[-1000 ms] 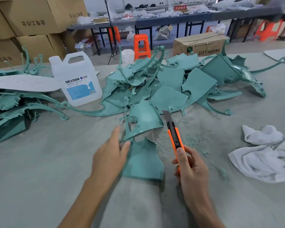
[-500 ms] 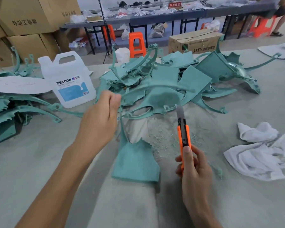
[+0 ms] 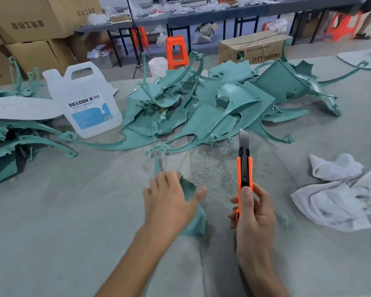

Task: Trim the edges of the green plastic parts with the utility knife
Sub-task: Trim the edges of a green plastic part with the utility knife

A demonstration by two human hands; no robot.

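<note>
Landmark: white jug (image 3: 84,99) marked DEXCON, standing upright on the grey table (image 3: 51,221).
Work piece: 1 green part (image 3: 195,224) lies flat on the table, nearer the person than the jug and to its right. A thin stem (image 3: 156,155) runs from under the fingers toward the pile.
Left hand: the left hand (image 3: 169,202) lies on the upper half of the green part, fingers straight and spread wide, thumb out to the right, not curled round it.
Right hand: the right hand (image 3: 253,213) is wrapped round the handle of the utility knife (image 3: 244,168), with the thumb on the orange body. It is farther right of the jug than the left hand.
Knife attitude: held nearly upright, apart from the green part, with the blade (image 3: 244,139) extended and the tip pointing away from the person.
Stock: a pile of green parts (image 3: 201,108) lies just right of the jug, the pieces overlapping and curved arms sticking up.
Second heap: more green pieces (image 3: 9,142) lie left of the jug.
Debris: pale shavings (image 3: 212,170) lie right of the jug, between the pile and the hands.
Cloths: white cloths (image 3: 338,200) lie well right of the jug, beyond the knife.
Background: behind the jug and to its right stand 1 orange stool (image 3: 176,50) and a cardboard box (image 3: 253,49) marked DTY.
</note>
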